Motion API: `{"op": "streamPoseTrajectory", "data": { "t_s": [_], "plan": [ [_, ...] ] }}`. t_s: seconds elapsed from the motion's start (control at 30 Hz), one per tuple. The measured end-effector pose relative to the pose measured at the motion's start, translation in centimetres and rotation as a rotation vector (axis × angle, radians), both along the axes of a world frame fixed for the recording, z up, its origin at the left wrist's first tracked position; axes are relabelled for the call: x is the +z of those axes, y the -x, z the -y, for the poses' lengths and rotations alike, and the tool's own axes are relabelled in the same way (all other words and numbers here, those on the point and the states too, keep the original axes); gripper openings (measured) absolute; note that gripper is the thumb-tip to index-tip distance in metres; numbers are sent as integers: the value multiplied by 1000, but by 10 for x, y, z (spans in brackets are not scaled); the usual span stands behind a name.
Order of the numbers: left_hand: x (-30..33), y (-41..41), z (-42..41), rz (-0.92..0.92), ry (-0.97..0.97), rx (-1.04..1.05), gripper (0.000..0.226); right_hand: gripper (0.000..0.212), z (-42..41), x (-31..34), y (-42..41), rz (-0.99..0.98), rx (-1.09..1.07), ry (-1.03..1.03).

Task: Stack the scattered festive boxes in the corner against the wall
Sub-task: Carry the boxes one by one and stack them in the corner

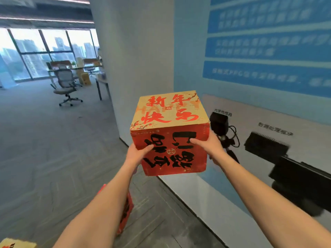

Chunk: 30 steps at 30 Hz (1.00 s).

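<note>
Grey herringbone office floor (53, 158) underfoot, with a pale pillar (136, 68) meeting a blue printed wall (268, 51) straight ahead.

Left grip (138, 154) and right grip (207, 145) clamped on opposite sides of one festive box (170, 140), thumbs laid across the near red face, the other fingers wrapped out of sight round the sides. Both closed firmly on the carton, nothing else in either. Held up in the air at arm's reach, tilted slightly, tan lid with red characters facing up, clear of the floor and of the wall.

Just beyond the box, the corner where pillar and wall join; foot of that corner hidden behind the carton, so cannot tell whether any stack stands there. To the right, a white ledge (206, 203) carrying black devices (265, 147).

Lower down, a second red box (128, 212) lying on the floor, partly hidden behind the left forearm, and the tan lid of a third box (14, 245) peeking in at the bottom left edge. Far off, an office chair (66, 86) beside a desk (102, 81) by the windows.

Judging by this: one carton in transit towards the corner, not yet set down; at least two more left to fetch. Probably not past the middle of the job.
</note>
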State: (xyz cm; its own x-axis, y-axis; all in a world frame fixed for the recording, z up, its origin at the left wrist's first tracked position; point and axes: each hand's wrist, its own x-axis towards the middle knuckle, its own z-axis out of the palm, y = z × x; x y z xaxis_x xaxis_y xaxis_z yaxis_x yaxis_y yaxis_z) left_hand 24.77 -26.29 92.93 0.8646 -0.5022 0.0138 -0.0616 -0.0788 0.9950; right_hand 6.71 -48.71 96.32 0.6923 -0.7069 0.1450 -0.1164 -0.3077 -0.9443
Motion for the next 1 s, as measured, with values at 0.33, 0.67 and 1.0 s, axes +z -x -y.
{"op": "streamPoseTrajectory", "data": {
  "t_s": [0.33,0.67,1.0],
  "plan": [
    [60,179,29,43,6,-513,53,69,-82,46,266,-31,-522,-5],
    [70,499,96,-14,16,-1029,48,70,-164,59,609,-67,-1008,25],
    [63,867,91,21,-55,-1454,56,60,-295,52,931,12,-1452,-20]
  ]
}}
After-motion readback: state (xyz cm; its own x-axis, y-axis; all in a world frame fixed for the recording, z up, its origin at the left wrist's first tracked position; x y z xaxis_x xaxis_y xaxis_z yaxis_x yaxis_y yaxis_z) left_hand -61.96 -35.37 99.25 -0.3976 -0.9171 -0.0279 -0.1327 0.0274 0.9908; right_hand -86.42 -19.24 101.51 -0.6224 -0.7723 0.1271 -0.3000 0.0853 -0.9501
